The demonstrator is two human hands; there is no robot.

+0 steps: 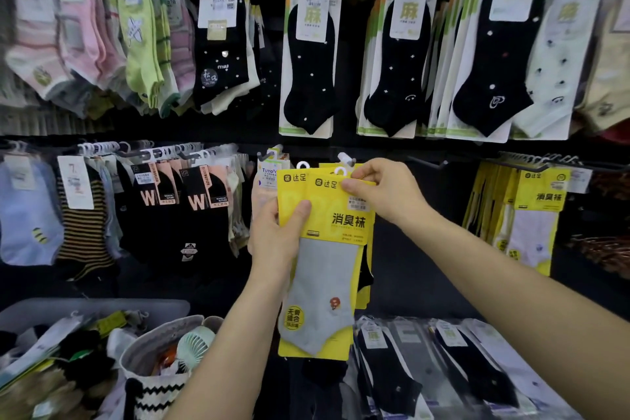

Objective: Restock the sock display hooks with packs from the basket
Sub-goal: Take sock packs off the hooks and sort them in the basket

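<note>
I hold a few yellow sock packs [327, 249] in front of the display wall; the front one shows a grey sock. My left hand [276, 232] grips their left edge, thumb on the front. My right hand [381, 191] pinches the top right corner of the front pack, just under its white hanger loop [339, 171]. A white-tipped display hook [345, 157] juts out right above that loop; the loop looks apart from it. The grey basket [160, 337] with loose packs sits at lower left.
Matching yellow packs [531, 215] hang on a hook to the right. Black sock packs fill the upper row [308, 65] and the shelf below [392, 368]. A woven bag [153, 382] holding a small fan stands by the basket.
</note>
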